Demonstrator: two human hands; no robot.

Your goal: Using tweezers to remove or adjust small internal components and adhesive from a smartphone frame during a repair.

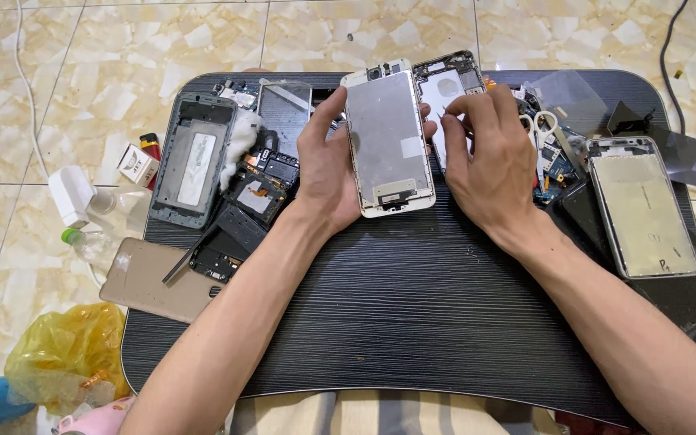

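A white phone screen assembly (387,141) with a silver metal back stands tilted on the black lap table (412,306). My left hand (328,165) grips its left edge. Behind it lies the open phone body (445,84), its insides partly hidden. My right hand (489,157) rests over that body, its thumb and forefinger pinched on a thin pointed tool (450,119) that is too small to tell apart clearly.
Left of my hands lie a grey phone frame (195,161), dark phone parts (239,217) and a gold back cover (151,278). On the right are another phone frame (644,205), scissors (543,129) and circuit boards. A lighter, bottles and yellow bag sit on the tiled floor.
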